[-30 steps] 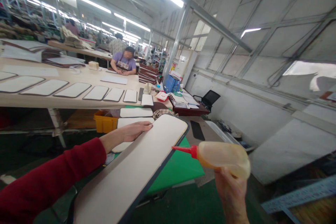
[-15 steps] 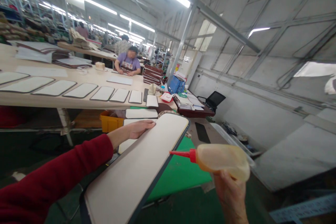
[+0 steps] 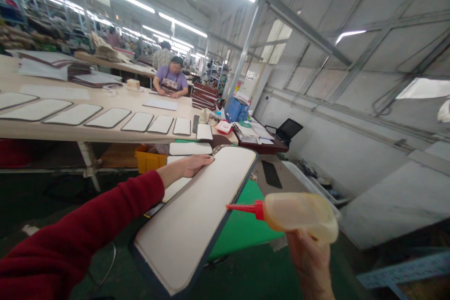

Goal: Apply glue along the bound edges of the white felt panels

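1. My right hand (image 3: 308,249) grips a squeeze bottle (image 3: 302,215), nozzle (image 3: 244,207) pointing left.
2. Right at its end: white panel (image 3: 197,215), long axis slanting away rightward, my left hand (image 3: 196,165) pinching its left edge.
3. Other panels (image 3: 108,117): tabletop (image 3: 121,99), near edge.

The bottle (image 3: 302,211) hides most of the right hand's (image 3: 309,253) fingers, and distant piles (image 3: 19,41) are blurred.

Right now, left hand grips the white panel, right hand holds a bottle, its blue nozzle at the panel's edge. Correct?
The nozzle is red, not blue: see the head view. Otherwise right: left hand grips the white panel, right hand holds the bottle.
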Demonstrator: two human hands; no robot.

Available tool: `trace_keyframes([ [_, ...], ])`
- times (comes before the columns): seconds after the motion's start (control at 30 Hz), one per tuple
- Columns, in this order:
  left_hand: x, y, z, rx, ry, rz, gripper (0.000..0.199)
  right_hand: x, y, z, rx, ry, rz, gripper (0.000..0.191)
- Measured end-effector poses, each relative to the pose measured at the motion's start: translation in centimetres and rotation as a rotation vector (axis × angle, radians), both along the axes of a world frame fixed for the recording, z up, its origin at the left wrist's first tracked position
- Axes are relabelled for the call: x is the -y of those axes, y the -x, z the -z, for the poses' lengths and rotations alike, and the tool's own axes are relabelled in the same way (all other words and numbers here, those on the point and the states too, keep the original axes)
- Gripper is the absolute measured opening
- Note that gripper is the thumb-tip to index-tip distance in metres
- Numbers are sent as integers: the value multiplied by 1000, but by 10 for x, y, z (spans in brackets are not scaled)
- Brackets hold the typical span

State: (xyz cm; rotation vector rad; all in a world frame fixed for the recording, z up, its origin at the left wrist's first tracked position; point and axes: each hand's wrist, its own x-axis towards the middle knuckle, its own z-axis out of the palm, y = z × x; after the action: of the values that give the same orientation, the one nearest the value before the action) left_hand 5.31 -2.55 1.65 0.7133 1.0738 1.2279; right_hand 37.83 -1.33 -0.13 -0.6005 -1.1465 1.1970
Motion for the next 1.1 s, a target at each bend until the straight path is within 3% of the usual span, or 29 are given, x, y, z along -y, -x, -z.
trace_keyframes([
  [0.27, -6, -9, -10, -18, 31, -109, 8, 11, -3, -6, -50, 17, -7, 82],
  [0.7, -12, -6, -11, -6, 71, -194, 18, 26, -12, -4, -52, 116, 4, 89],
  [0.9, -12, -3, -13, -6, 103, -236, 18, 34, -18, -6, -1, 129, -62, 76],
  [1.1, -14, 2, -10, 1, 112, -244, 18, 30, -24, 1, 49, 101, -63, 79],
])
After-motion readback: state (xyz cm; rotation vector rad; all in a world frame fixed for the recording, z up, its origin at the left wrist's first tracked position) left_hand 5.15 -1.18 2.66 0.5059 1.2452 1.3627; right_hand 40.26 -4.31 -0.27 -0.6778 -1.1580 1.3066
